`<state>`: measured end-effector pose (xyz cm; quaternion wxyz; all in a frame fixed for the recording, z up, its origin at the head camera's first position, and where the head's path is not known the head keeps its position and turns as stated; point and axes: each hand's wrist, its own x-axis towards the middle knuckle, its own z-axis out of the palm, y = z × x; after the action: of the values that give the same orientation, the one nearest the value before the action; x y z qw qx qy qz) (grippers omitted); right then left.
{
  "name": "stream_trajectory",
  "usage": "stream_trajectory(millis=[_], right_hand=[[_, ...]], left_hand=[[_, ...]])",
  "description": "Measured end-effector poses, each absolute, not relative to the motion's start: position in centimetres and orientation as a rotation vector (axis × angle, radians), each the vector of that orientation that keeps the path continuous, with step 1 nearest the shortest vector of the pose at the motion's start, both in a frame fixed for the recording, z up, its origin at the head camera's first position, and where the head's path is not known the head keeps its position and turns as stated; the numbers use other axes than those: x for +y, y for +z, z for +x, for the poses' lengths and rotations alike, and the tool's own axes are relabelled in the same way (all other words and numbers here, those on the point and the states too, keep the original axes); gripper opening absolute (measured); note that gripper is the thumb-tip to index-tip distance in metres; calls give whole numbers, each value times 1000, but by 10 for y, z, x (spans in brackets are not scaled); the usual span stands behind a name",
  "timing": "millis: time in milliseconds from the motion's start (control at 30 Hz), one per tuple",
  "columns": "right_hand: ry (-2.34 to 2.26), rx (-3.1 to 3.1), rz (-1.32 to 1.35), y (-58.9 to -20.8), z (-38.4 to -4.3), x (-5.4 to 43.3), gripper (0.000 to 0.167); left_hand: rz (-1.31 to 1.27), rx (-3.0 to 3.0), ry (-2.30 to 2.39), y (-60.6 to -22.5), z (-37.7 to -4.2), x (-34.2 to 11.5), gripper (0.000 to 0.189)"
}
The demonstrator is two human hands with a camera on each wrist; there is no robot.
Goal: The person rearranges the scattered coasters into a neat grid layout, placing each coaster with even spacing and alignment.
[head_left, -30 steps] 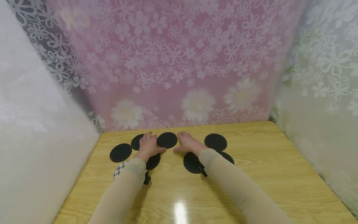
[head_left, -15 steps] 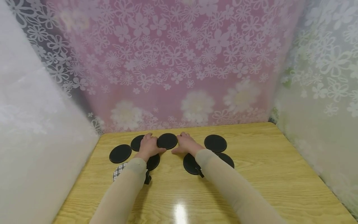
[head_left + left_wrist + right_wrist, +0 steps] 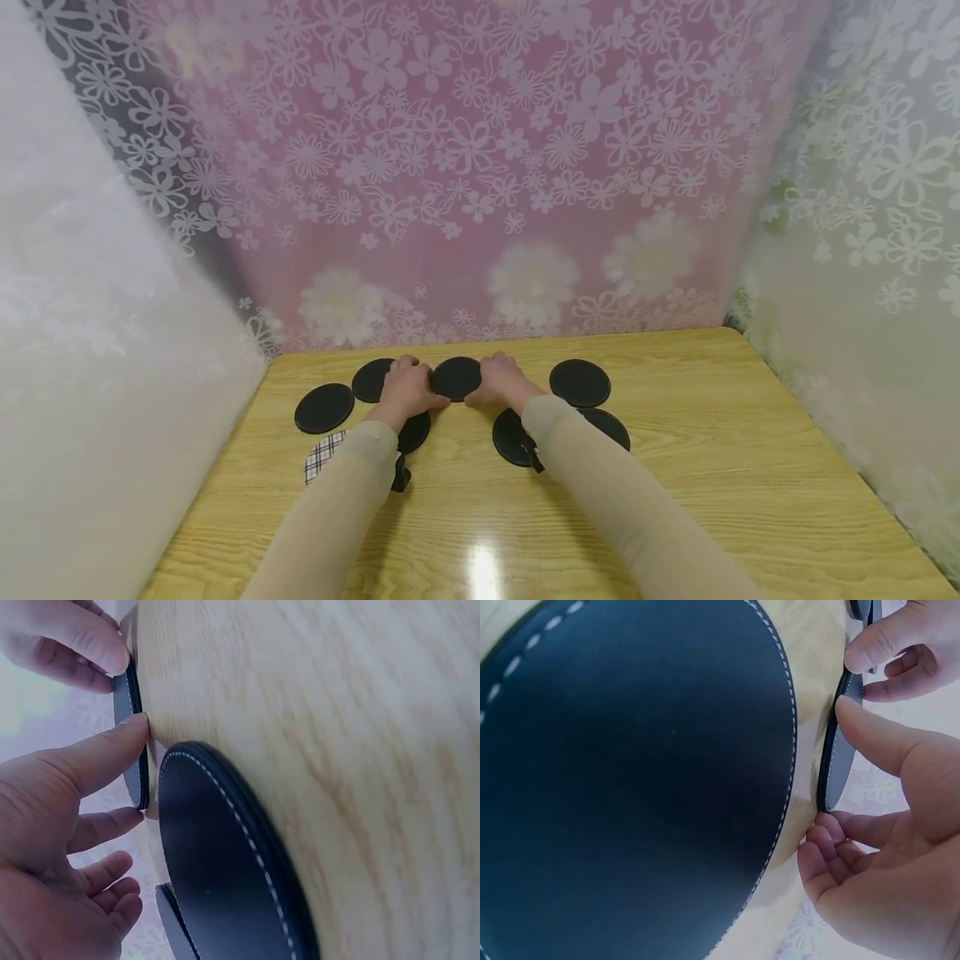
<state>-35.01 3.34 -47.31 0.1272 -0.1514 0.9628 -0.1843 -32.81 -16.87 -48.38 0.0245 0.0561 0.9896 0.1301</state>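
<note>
Both hands are at one round black coaster (image 3: 456, 379) with a stitched edge, near the back of the table. My left hand (image 3: 408, 390) grips its left side, thumb at the near edge and index finger farther along the rim. On the opposite side, my right hand (image 3: 504, 382) holds the rim between thumb and index finger. In the left wrist view another black coaster (image 3: 225, 847) lies in the foreground, beside the left hand. A large black coaster (image 3: 637, 780) with white stitching fills much of the right wrist view.
More black coasters lie around: a far-left one (image 3: 324, 408), one behind the left hand (image 3: 371, 381) and a right one (image 3: 580, 383). Another coaster (image 3: 609, 427) is partly under the right sleeve. A plaid coaster (image 3: 322, 454) is half hidden by the left sleeve. Patterned curtains surround the wooden table (image 3: 720, 433).
The held coaster has shifted slightly to the right, with the left hand moving along with it. The right hand now overlaps its right edge. The other coasters stay put.
</note>
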Motion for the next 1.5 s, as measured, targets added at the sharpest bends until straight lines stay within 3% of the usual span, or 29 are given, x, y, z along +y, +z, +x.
stream_trajectory(millis=[367,567,800,1100,1500], right_hand=[[-578,2811,-365,-471,-347,31,70],[-614,2807,-328,-473,-348,31,80],[-663,2793,-329,-475,-350,33,84],[-772,2808,-383,-471,-348,46,80],[-875,2755,-458,-462,-351,77,78]], left_hand=[[130,3043,433,-480,-323,-161,66],[58,3022,497,-484,-328,-158,63],[91,3067,611,-528,-355,-168,79],[76,3058,667,-481,-320,-147,78],[163,3040,793,-474,-319,-135,80]])
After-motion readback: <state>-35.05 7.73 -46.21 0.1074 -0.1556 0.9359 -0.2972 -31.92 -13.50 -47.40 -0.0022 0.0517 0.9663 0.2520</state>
